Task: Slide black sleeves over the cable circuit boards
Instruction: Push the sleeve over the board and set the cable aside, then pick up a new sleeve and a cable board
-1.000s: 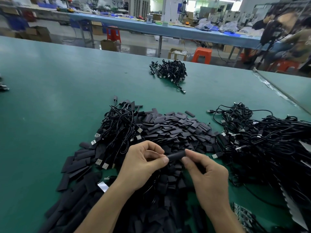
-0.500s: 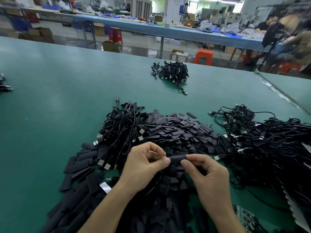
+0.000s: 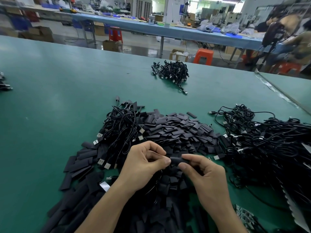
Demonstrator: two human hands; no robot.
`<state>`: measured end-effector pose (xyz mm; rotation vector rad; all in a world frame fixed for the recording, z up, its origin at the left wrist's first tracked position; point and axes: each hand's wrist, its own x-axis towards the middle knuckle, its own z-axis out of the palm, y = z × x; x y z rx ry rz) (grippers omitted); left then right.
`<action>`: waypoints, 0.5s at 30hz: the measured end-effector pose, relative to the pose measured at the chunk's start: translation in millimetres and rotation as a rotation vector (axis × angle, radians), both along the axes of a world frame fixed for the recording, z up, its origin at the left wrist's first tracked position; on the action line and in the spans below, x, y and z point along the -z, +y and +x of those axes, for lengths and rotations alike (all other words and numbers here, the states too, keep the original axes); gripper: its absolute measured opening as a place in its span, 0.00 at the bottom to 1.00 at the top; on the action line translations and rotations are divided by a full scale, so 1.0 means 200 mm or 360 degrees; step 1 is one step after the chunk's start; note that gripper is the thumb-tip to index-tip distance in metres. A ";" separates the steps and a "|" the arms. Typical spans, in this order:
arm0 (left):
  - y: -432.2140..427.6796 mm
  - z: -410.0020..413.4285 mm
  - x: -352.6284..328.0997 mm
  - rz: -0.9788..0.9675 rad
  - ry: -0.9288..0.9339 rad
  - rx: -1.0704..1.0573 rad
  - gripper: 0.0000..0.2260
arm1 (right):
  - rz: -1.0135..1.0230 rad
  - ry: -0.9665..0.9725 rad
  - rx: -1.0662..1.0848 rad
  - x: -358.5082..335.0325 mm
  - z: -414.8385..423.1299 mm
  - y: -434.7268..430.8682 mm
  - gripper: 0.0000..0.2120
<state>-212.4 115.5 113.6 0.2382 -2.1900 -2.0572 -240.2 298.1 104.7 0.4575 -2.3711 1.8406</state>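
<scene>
A: What are the hands doing?

B: Both are closed on one black sleeve [image 3: 176, 160]. The right hand [image 3: 205, 175] pinches its right end between thumb and first finger. The left hand [image 3: 143, 167] is curled, and its thumb and a finger pinch the left end.

A: Where is the circuit board?

B: I can't see it. It may be under the left fingers, or inside the sleeve already. What looks like a thin cable [image 3: 157, 180] curves down below the left hand, so I think its end is the one being covered.

A: How do you do this bit well?

B: I think you hold the sleeve straight, in line with the board. Don't squash it flat, or its mouth shuts and the board catches. Push slowly with the right hand while the left holds the cable end firm. Stop when the board is all covered.

A: What's under the hands?

B: A big heap of sleeves [image 3: 176, 130] on the green table [image 3: 58, 98]. Just left of the heap lies a bundle of cables [image 3: 121, 128] with silver plugs. To the right is a much bigger cable tangle [image 3: 269, 145].

A: And far away?

B: A small cable pile [image 3: 171, 73] sits well apart, near the far edge. Maybe those are the done ones, but I can't be sure.
</scene>
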 end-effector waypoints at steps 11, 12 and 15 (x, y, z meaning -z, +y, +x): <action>0.02 0.00 0.01 -0.0055 0.0068 -0.0047 0.08 | 0.0159 0.0151 0.0052 -0.01 0.01 0.00 0.13; 0.02 0.00 0.00 -0.0039 0.0099 -0.0078 0.08 | 0.0246 0.0218 0.0110 -0.02 0.02 -0.01 0.14; 0.01 0.00 -0.03 -0.0074 0.0246 -0.0358 0.09 | 0.0573 0.0430 0.0464 -0.05 0.01 0.02 0.14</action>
